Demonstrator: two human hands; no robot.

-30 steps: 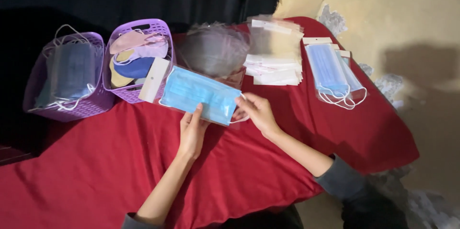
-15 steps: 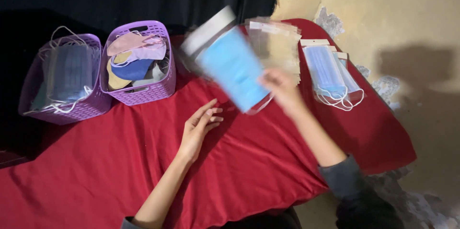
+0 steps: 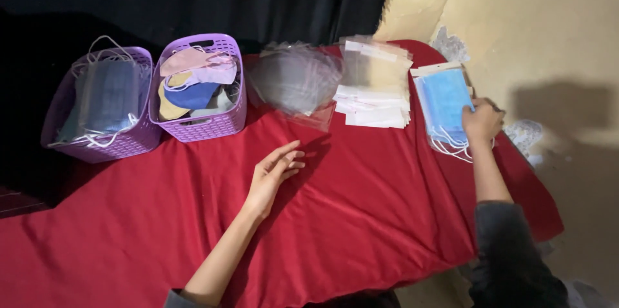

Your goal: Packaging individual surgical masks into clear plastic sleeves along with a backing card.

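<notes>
My right hand (image 3: pixel 480 121) rests on a packaged blue face mask (image 3: pixel 443 100) lying on top of a stack of the same at the right end of the red-covered table (image 3: pixel 361 205); its fingers curl over the pack's right edge. My left hand (image 3: pixel 274 174) lies flat and open on the red cloth near the middle, holding nothing.
Two purple baskets stand at the back left: one (image 3: pixel 103 108) holds blue-grey masks, the other (image 3: pixel 200 89) holds mixed coloured masks. A heap of clear plastic sleeves (image 3: pixel 296 79) and a stack of clear bags with white strips (image 3: pixel 376 85) lie behind. A yellowish wall is on the right.
My right hand carried the packaged blue mask from the table's middle up and across to the right, setting it on the stack. My left hand let go and now rests on the cloth.
</notes>
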